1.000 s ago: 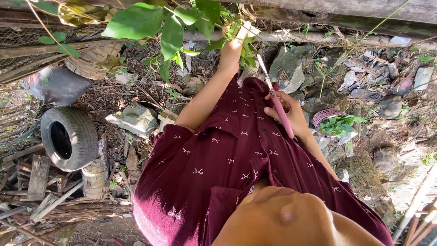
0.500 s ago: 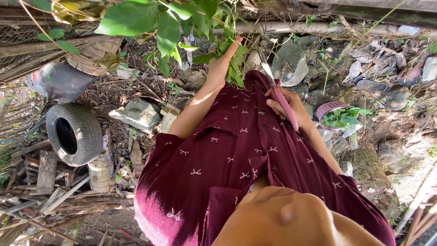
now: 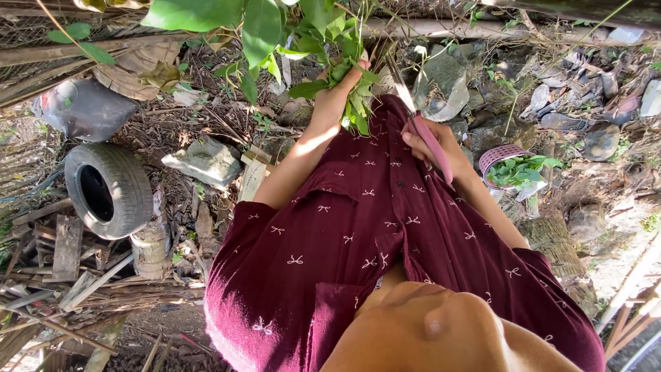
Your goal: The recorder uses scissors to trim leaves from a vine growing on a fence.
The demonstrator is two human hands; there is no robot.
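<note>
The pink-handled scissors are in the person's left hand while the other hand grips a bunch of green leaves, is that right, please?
Not quite: the head view shows the pink-handled scissors in the right hand; it is the left hand that grips the bunch of green leaves.

Broad green hanging leaves (image 3: pixel 241 27) crowd the space above the left hand (image 3: pixel 334 93). Open ground lies between the right hand (image 3: pixel 430 141) and the pink woven plastic basket (image 3: pixel 497 160).
</note>
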